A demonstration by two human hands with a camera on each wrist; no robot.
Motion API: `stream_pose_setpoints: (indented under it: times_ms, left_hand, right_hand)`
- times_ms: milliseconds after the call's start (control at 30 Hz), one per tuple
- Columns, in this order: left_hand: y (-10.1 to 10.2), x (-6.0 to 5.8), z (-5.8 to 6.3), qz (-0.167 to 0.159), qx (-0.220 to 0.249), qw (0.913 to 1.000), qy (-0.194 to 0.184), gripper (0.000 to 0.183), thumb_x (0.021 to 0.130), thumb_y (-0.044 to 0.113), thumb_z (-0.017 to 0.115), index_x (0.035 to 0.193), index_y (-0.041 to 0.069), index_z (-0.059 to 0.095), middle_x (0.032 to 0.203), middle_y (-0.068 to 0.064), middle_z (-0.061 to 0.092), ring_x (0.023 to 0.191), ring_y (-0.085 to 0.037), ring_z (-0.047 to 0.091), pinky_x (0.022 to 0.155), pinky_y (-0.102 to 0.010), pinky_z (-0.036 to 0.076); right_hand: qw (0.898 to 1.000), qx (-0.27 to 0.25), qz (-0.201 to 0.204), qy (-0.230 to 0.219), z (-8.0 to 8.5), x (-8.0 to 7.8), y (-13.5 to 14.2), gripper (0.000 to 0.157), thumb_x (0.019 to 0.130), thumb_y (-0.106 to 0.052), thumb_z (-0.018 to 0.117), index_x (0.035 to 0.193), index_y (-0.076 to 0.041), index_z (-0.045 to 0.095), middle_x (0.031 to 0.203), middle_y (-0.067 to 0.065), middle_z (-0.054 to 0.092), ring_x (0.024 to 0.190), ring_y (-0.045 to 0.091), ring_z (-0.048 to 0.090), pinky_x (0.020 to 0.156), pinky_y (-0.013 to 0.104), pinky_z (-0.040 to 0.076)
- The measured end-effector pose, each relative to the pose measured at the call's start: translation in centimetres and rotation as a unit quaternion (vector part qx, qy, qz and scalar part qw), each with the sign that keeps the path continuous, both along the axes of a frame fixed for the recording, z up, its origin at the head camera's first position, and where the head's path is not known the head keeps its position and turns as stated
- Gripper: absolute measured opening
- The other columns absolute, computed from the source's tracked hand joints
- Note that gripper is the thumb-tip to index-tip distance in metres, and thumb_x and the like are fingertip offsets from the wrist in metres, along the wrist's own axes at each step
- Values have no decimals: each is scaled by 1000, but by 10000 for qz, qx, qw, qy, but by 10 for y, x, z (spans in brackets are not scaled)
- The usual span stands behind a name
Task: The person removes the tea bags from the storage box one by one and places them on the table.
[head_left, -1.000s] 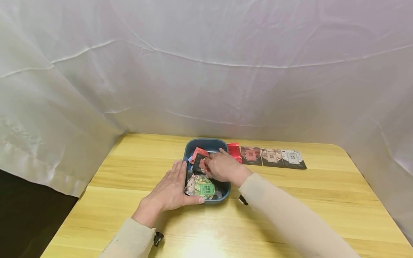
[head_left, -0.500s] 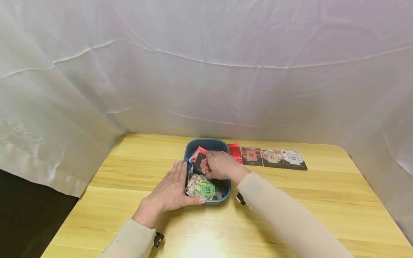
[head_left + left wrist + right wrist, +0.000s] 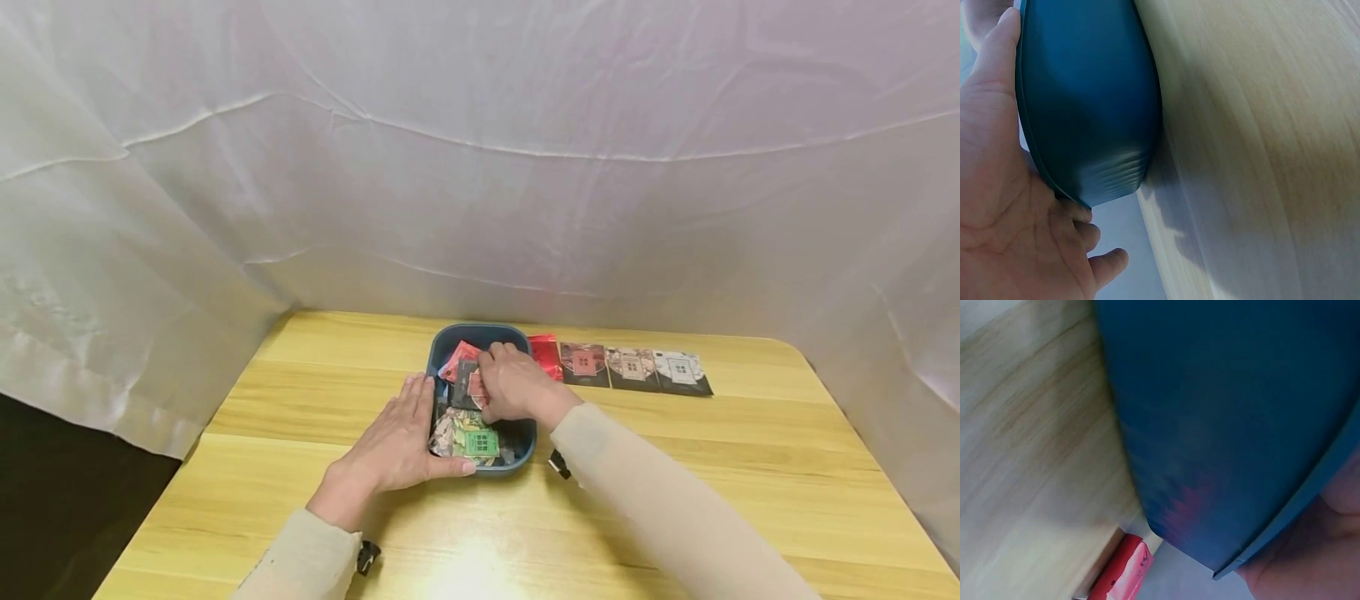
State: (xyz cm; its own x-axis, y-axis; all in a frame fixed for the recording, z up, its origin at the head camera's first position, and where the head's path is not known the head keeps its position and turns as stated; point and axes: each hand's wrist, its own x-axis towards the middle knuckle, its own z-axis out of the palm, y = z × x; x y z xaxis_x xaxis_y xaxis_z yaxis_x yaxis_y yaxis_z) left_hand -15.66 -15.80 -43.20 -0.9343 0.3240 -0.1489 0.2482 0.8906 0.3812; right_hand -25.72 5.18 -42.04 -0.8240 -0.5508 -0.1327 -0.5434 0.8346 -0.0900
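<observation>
At the bottom center, the left hand point(image 3: 397, 442) lies along the near left corner of the blue bin point(image 3: 480, 332), its four fingers straight and close together against the left wall, the thumb spread away along the near rim. It stands just as it did a second ago, so the bin seems steadied.

Inside the bin's near end, the green-labeled packet point(image 3: 478, 443) lies face up, hardly shifted. Just beyond it, at the frame's center, is what has just changed: the dark packet point(image 3: 467, 392) now sits squarer and shows a grayer, light-catching face, where half a second ago it was blacker and more tilted. The right hand point(image 3: 517, 383) reaches in from the right, fingers bent down over the packet's right edge and apparently pinching it; the fingertips are hidden. My reading is that this packet is being turned within the bin, not yet taken clear of it.

Farther in, a red packet point(image 3: 459, 357) leans toward the upper left, as earlier. Right of the bin, the row is unchanged: a shiny red packet point(image 3: 547, 354) just beside the rim, then packets with reddish point(image 3: 585, 365), beige point(image 3: 632, 368) and white point(image 3: 682, 372) designs on the table point(image 3: 795, 467).
</observation>
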Motion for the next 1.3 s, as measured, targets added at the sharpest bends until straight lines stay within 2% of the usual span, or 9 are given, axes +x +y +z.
stream_pose_setpoints:
  times_ms: [100,367,467,800,1067,1300]
  left_hand:
    - [-1,0,0,-3,7,10000,7,140,78,87,68,167,-3,7,175,-23,2,164,-36,1,133,-54,15]
    - [-1,-1,-1,23,10,10000,3,139,79,85,69,167,-3,6,175,-24,2,164,-36,1,133,-54,15]
    - [0,-1,-1,10,11,10000,-2,139,79,85,69,168,-2,6,175,-24,2,164,-35,1,133,-54,15]
    - [0,-3,-2,-13,-3,10000,-8,140,79,86,68,168,-2,5,176,-23,1,164,-35,0,133,-53,14]
    - [-4,-4,-1,-31,5,10000,-25,141,78,87,68,167,-3,5,176,-23,1,164,-36,1,133,-53,14]
    - [-7,-5,-1,-12,-24,10000,0,142,77,88,67,167,-3,7,176,-23,3,164,-36,2,134,-52,14]
  right_hand:
    - [9999,57,82,65,0,0,0,80,77,-44,91,136,-4,56,119,9,57,109,26,51,107,43,51]
    - [9995,187,207,121,2,2,1,85,76,-51,90,138,-6,54,124,8,57,114,26,52,111,44,49]
    - [9989,225,307,271,4,3,3,80,76,-52,89,133,-7,55,121,7,58,110,26,52,107,43,50]
    - [9944,523,590,699,18,10,7,84,77,-58,86,136,-8,55,125,8,58,113,26,52,105,42,50]
    - [9945,383,672,703,31,11,17,87,79,-54,85,144,-7,52,128,7,57,115,26,51,112,43,46]
    - [9958,51,636,653,39,11,31,93,78,-48,87,150,-3,48,141,13,53,131,30,50,119,47,43]
